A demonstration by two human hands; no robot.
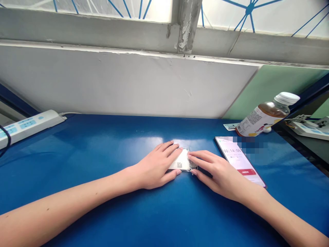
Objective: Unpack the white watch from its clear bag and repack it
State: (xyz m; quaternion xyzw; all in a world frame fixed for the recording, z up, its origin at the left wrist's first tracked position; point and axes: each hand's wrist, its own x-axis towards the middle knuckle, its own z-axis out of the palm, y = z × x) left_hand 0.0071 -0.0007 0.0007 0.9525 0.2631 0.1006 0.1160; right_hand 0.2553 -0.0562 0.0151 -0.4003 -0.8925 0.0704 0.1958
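A small white packet (pixel 180 162) with a printed code lies flat on the blue table (pixel 102 154), in the middle. My left hand (pixel 156 166) rests on its left side, fingers stretched out flat and thumb along the near edge. My right hand (pixel 216 171) lies at its right end, fingers extended and fingertips pressing the packet's edge. Both hands touch the packet; most of it is hidden under the left fingers.
A phone (pixel 240 164) showing a timer lies just right of my right hand. Behind it stands a tilted drink bottle (pixel 264 115) with a white cap, beside a small card (pixel 230 126). A white power strip (pixel 28 125) sits at the far left. A white wall panel backs the table.
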